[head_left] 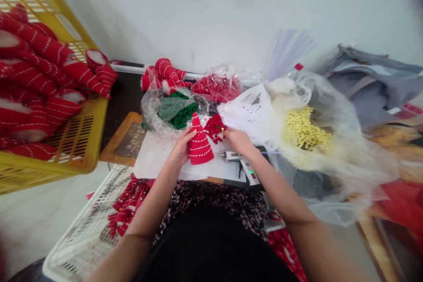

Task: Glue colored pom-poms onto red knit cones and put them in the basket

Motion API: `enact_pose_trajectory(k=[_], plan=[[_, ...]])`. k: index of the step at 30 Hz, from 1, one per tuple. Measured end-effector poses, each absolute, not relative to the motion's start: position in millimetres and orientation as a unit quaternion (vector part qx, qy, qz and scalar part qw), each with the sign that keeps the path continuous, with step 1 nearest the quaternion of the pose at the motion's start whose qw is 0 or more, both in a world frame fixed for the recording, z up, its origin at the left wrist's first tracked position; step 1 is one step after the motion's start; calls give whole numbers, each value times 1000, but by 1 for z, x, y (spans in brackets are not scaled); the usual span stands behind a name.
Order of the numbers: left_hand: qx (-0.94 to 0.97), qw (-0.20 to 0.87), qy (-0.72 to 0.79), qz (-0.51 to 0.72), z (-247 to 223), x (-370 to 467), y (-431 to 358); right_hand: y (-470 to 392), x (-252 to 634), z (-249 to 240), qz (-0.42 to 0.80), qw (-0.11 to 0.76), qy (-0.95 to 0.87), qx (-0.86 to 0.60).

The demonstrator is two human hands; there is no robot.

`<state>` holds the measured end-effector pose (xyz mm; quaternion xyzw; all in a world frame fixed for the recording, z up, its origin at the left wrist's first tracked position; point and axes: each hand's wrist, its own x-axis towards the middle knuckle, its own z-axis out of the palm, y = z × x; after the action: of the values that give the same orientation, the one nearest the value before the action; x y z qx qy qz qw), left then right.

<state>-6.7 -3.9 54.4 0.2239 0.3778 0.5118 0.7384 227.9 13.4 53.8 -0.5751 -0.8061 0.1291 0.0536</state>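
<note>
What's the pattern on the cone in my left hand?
Red with white dashed stripes around the cone; it shows best in the head view.

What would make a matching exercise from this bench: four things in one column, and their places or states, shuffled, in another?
1. Red fabric cone with white stitched stripes
2. White plastic glue gun
3. Small, round green balls
4. Yellow slotted plastic crate

A. Showing a green light
B. Full of red striped pieces
C. Held in the left hand
D. Inside a clear plastic bag

Pairs: 1-C, 2-A, 3-D, 4-B
</note>
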Motion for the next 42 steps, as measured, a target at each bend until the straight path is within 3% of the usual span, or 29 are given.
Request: enact_pose_trajectory(k=[2,6,9,13,22,29,38,42], plan=[[226,740,376,509,53,-6,-3,6,228,59,143,112,-804,-566],[236,740,368,511,50,-2,-3,-19,219,71,213,336,-794,-460],[246,738,364,512,47,2,-3,-38,205,79,213,405,-795,-398],[263,730,370,511,45,7,-5,-54,192,86,165,396,-823,-372],[269,720,384,512,48,9,-6,-63,194,92,105,266,-892,-350],[288,720,384,501,48,13,-9,-53,196,102,117,383,-841,-363],[332,701,380,504,53,16,-14,-37,175,79,92,377,-834,-393],[322,704,392,498,50,13,-14,-35,179,78,113,423,-816,-377]])
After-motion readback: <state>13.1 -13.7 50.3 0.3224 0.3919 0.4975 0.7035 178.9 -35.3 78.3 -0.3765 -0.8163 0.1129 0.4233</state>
